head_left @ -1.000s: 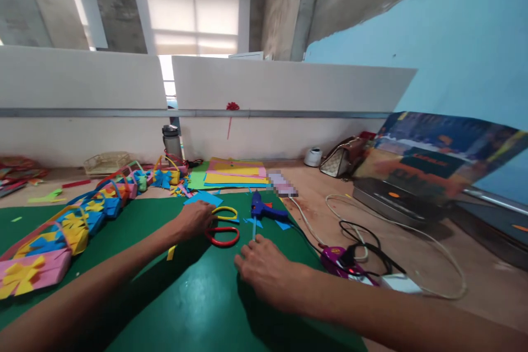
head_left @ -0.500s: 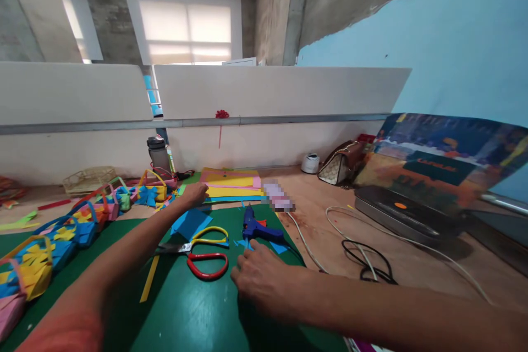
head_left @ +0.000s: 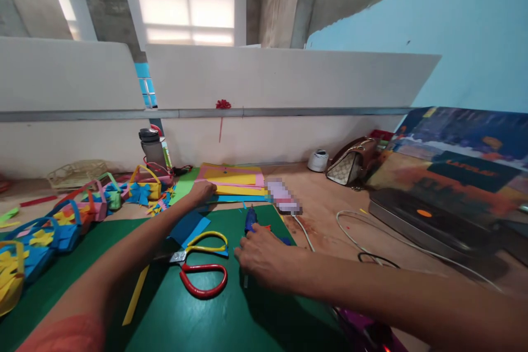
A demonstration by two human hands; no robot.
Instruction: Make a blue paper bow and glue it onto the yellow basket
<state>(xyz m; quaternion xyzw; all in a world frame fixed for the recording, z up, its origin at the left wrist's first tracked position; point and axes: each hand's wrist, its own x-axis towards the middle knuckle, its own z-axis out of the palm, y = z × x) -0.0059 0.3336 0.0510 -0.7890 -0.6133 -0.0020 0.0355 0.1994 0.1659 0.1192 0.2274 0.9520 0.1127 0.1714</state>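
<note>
My right hand (head_left: 264, 256) is closed over the body of a blue glue gun (head_left: 250, 219), its nozzle pointing away from me. A clear glue stick (head_left: 246, 281) pokes out below the hand. Farther off, my left hand (head_left: 203, 191) rests at the left edge of stacked yellow and pink sheets (head_left: 235, 177); its fingertips are hidden. Between my arms, scissors (head_left: 204, 280) with one yellow and one red handle lie on a green mat (head_left: 193, 324), their blades partly behind my left forearm. Blue paper (head_left: 192, 228) sits just beyond them, and a yellow strip (head_left: 136, 297) is nearer me.
Small coloured paper baskets (head_left: 61, 225) line the left side. A dark bottle (head_left: 152, 148) stands at the back. To the right are a handbag (head_left: 350, 162), a white jar (head_left: 318, 160), a black device (head_left: 429, 225) and a loose white cable (head_left: 396, 236).
My right hand has moved up from the glue stick end onto the glue gun's body, covering most of it. My left hand stays by the sheets. The camera view has shifted slightly.
</note>
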